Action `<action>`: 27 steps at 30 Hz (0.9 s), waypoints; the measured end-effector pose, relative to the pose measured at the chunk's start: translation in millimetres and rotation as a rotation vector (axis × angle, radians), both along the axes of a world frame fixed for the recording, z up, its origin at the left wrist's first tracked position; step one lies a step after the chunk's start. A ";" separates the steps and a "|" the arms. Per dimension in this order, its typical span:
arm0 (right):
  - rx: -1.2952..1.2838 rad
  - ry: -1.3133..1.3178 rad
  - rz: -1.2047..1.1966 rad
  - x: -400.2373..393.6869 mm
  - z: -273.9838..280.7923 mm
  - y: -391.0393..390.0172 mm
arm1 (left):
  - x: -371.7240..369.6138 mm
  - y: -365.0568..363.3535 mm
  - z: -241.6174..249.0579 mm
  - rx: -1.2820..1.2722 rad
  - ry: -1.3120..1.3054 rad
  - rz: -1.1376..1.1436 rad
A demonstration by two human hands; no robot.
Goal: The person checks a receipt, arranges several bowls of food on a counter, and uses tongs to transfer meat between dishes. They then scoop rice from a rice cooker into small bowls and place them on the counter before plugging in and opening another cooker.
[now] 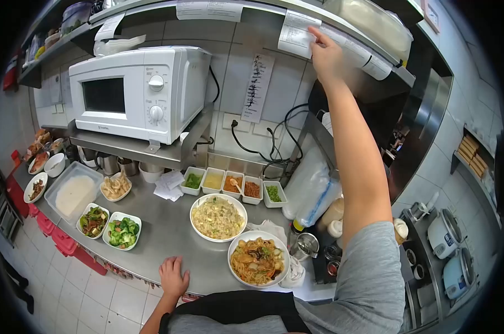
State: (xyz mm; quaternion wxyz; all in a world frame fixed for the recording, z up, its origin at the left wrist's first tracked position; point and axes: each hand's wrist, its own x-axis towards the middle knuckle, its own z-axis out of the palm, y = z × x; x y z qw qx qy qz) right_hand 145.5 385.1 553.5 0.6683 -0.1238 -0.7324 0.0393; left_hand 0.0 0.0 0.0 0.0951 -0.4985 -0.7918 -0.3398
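My right hand (327,55) is raised to the shelf edge, its index finger stretched out onto a printed paper slip (294,34) hanging there. It grasps nothing that I can see. Down on the steel counter (171,231), my left hand (174,277) rests near the front edge, fingers apart and holding nothing. In front of me stand a white bowl of fried noodles (257,261) and, just behind it, a bowl of fried rice (218,218). Square bowls of broccoli (123,232) and mixed vegetables (93,221) sit to the left.
A white microwave (141,92) stands on a raised shelf. Several small tubs of toppings (233,183) line the wall. A plastic container (74,192) is at the left, and a metal cup (305,246) stands right of the noodles. Rice cookers (444,234) are far right.
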 end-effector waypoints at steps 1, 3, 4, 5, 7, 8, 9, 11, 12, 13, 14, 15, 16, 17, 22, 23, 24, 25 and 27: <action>0.030 -0.007 -0.047 0.6 0.2 -0.8 | 1.2 0.1 1.0 0.002 0.002 0.001; 0.100 -0.023 -0.129 -1.5 5.6 -3.9 | -4.8 8.6 2.5 0.017 0.009 0.001; 0.130 -0.038 -0.162 -1.2 6.7 -6.5 | -5.0 10.6 2.6 0.017 0.007 0.001; 0.156 -0.056 -0.195 -0.9 6.9 -8.6 | -4.1 11.0 2.4 0.014 0.004 0.001; 0.106 -0.091 -0.187 -0.3 6.9 -10.7 | -3.7 9.2 3.7 0.017 -0.003 -0.003; 0.083 -0.108 -0.181 -0.3 7.6 -11.3 | -3.7 9.4 4.2 0.019 -0.006 -0.004; 0.081 -0.110 -0.176 -0.7 7.8 -11.4 | -3.1 8.9 4.0 0.026 0.001 -0.002; 0.077 -0.112 -0.163 -1.8 9.2 -10.4 | -3.1 8.2 3.8 0.039 0.017 0.004; 0.065 -0.101 -0.141 -2.8 10.8 -6.5 | -3.7 8.0 4.3 0.036 0.019 0.006; 0.052 -0.091 -0.119 -3.9 12.5 -1.6 | -3.6 7.8 4.8 0.032 0.020 0.008; 0.039 -0.081 -0.098 -4.3 13.2 2.6 | -3.2 7.1 5.4 0.027 0.021 0.009; 0.035 -0.084 -0.110 -4.4 12.9 2.3 | -2.8 6.1 6.0 0.023 0.020 0.009; 0.033 -0.086 -0.122 -4.4 12.9 1.9 | -2.4 5.3 6.7 0.019 0.020 0.009; 0.030 -0.088 -0.133 -4.5 13.3 1.4 | -2.2 5.1 6.9 0.017 0.019 0.009; 0.085 -0.133 -0.458 -6.8 12.9 -19.0 | -1.9 2.8 4.0 0.003 0.022 0.009; 0.137 -0.145 -0.560 -7.3 12.7 -22.5 | -1.8 2.8 5.2 -0.008 0.014 0.006; 0.143 -0.158 -0.648 -7.3 13.4 -26.8 | -1.3 1.8 4.4 -0.008 0.025 0.009; 0.058 -0.206 -0.641 -3.9 12.3 -32.3 | -0.8 1.7 3.5 -0.005 0.036 0.013; -0.113 -0.300 -0.625 5.0 12.5 -76.4 | -3.1 6.3 2.9 -0.009 0.042 0.021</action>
